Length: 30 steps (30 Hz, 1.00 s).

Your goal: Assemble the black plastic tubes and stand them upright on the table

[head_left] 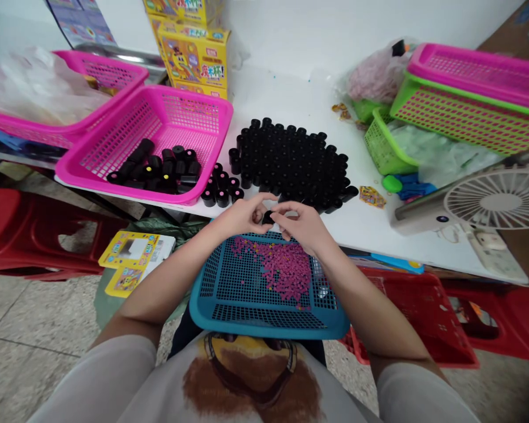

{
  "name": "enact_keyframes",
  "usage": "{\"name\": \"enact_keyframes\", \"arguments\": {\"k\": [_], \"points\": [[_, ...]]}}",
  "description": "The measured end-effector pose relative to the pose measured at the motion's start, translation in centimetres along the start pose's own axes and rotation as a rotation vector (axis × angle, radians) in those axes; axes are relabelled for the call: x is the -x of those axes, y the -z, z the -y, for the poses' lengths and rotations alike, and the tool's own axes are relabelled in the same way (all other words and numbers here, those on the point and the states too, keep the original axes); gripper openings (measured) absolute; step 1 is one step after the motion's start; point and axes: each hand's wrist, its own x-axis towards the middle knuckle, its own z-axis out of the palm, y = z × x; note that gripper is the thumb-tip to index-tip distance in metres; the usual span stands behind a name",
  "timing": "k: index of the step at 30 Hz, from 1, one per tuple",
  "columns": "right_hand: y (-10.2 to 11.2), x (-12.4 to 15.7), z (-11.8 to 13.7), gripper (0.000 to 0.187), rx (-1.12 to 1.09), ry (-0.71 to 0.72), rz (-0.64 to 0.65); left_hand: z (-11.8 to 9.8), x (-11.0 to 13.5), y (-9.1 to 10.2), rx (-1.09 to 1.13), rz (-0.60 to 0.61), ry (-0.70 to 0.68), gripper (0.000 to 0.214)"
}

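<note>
My left hand (248,214) is closed round a small black cylinder (268,218) at the table's front edge. From the other side, my right hand (296,220) pinches with its fingertips at the top of this cylinder; whether a small piece sits between them is hidden. Below both hands, on my lap, a blue basket (268,330) holds many small pink pieces (286,270) and a few yellow ones. Just beyond the hands stands a dense group of black cylinders (291,161). To its left are several black cylinders with pink dots on top (221,197).
A pink basket (223,126) with dotted black cylinders stands at the left, another pink basket (132,73) behind it. Yellow boxes (194,59) are stacked at the back. Green baskets (385,144) and a fan (502,200) occupy the right. Red stools (13,229) flank the table.
</note>
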Motion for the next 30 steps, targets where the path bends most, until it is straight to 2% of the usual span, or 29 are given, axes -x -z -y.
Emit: {"name": "enact_keyframes", "arguments": {"k": [3, 6, 16, 20, 23, 25, 26, 28, 30], "points": [[-0.7, -0.3, 0.0, 0.022, -0.254, -0.183, 0.030, 0.0, 0.0, 0.1, 0.009, 0.008, -0.001, 0.067], [-0.9, -0.7, -0.3, 0.013, -0.358, -0.288, 0.088, 0.2, -0.1, 0.2, 0.016, 0.007, -0.004, 0.071], [-0.8, -1.6, -0.8, 0.010, -0.419, -0.309, 0.126, 0.5, -0.2, 0.4, -0.003, 0.007, -0.003, 0.066], [-0.6, -1.3, -0.5, 0.010, -0.416, -0.270, 0.121, 0.5, -0.3, 0.2, -0.054, -0.002, -0.004, 0.066], [0.2, -0.1, -0.8, 0.017, -0.384, -0.160, 0.073, -0.5, 0.3, 0.0, -0.213, 0.010, 0.001, 0.053], [0.6, 1.2, -1.7, 0.015, -0.243, -0.044, 0.064, -1.6, 1.0, 0.0, -0.418, -0.020, -0.031, 0.041], [0.5, 1.9, -2.4, 0.016, -0.079, 0.016, 0.124, -2.2, 1.4, 0.1, -0.539, -0.052, -0.058, 0.036], [-0.4, 2.9, -4.0, 0.018, 0.307, 0.098, 0.341, -3.0, 2.1, 0.4, -0.778, -0.122, -0.096, 0.032], [-2.1, 3.2, -5.9, 0.010, 0.609, 0.161, 0.544, -3.3, 2.5, 1.1, -0.956, -0.169, -0.074, 0.030]]}}
